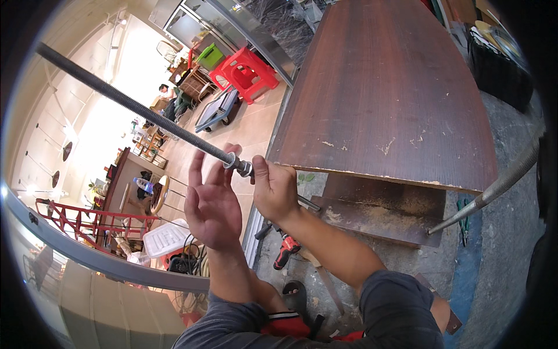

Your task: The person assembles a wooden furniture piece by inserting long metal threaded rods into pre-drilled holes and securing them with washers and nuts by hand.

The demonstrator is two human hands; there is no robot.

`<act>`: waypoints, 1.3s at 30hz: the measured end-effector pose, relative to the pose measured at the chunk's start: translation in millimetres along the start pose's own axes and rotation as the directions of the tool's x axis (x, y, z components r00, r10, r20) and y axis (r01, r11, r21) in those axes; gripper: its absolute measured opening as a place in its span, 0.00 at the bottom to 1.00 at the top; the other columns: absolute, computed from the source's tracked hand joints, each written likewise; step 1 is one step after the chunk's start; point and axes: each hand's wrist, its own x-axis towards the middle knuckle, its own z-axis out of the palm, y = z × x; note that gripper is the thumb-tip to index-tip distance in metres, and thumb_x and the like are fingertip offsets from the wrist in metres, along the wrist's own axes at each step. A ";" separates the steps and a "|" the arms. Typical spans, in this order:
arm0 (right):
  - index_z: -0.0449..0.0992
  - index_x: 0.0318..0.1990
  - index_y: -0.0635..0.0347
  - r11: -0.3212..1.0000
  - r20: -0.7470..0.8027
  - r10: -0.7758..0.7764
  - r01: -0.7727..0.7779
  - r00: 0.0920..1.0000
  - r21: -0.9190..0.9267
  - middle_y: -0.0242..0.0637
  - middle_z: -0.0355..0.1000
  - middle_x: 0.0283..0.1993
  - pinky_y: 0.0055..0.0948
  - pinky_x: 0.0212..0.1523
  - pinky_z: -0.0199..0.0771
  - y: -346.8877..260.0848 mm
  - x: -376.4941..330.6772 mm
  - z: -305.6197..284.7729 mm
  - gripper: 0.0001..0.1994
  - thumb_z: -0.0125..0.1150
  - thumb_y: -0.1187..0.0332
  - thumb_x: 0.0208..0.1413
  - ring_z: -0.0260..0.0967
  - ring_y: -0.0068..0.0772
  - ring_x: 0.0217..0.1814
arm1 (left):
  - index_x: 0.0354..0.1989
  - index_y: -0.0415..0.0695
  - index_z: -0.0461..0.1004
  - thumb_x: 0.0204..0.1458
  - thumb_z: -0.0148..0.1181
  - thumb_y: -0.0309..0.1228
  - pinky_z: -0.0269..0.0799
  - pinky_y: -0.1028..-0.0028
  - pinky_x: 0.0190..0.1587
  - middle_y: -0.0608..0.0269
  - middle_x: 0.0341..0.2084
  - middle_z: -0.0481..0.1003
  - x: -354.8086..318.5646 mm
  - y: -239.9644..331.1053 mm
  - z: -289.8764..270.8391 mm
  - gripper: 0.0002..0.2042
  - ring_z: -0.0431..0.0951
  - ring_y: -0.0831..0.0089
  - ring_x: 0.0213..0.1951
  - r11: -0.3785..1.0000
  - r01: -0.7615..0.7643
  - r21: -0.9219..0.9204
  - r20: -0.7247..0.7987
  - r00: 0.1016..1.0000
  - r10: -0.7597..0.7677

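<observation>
A long dark threaded rod [133,107] runs from the upper left down toward the middle. A metal nut with a washer [241,166] sits on it near its lower end. My right hand [273,189] is closed around the rod just below the nut. My left hand [212,200] is open, palm flat and fingers spread, with its fingertips against the nut and rod from the left.
A large dark brown wooden board [389,87] lies ahead on the right, above smaller boards with sawdust. A red power drill [285,251] lies on the concrete floor by my legs. A red plastic stool [244,72] stands further off. A grey pole [494,186] leans at right.
</observation>
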 end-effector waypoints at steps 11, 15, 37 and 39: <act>0.72 0.30 0.61 0.999 0.001 -0.003 0.002 1.000 0.050 0.43 0.67 0.18 0.38 0.21 0.67 -10.5 -3.3 8.5 0.21 0.64 0.50 0.61 0.70 0.47 0.19 | 0.65 0.31 0.58 0.64 0.39 0.42 0.59 0.61 0.64 0.38 0.50 0.76 15.8 11.3 -77.4 0.29 0.74 0.58 0.54 0.977 -0.097 -0.191 0.328 0.931 0.157; 0.72 0.28 0.61 0.998 0.041 -0.051 0.052 0.998 -0.029 0.46 0.69 0.19 0.40 0.21 0.67 -9.9 -7.6 1.2 0.21 0.63 0.51 0.62 0.71 0.53 0.20 | 0.55 0.32 0.69 0.65 0.39 0.42 0.61 0.61 0.63 0.45 0.38 0.78 5.3 8.9 -8.2 0.24 0.77 0.58 0.49 0.989 -0.109 -0.095 -0.101 0.990 0.100; 0.73 0.28 0.63 0.998 -0.017 -0.064 0.064 0.998 0.017 0.47 0.67 0.18 0.38 0.22 0.67 -10.9 -4.3 3.1 0.18 0.58 0.57 0.66 0.68 0.50 0.18 | 0.68 0.31 0.55 0.64 0.40 0.42 0.58 0.58 0.67 0.29 0.48 0.75 -2.1 10.2 -39.8 0.30 0.74 0.54 0.56 0.987 -0.074 -0.144 0.058 0.995 0.083; 0.72 0.30 0.63 0.990 0.005 0.063 -0.063 0.998 0.122 0.48 0.68 0.18 0.38 0.22 0.67 -8.2 -1.0 7.7 0.18 0.58 0.57 0.66 0.69 0.50 0.19 | 0.64 0.32 0.60 0.64 0.40 0.38 0.64 0.58 0.62 0.35 0.42 0.78 2.7 18.6 -84.2 0.25 0.77 0.58 0.50 0.968 -0.113 -0.225 0.141 0.979 0.147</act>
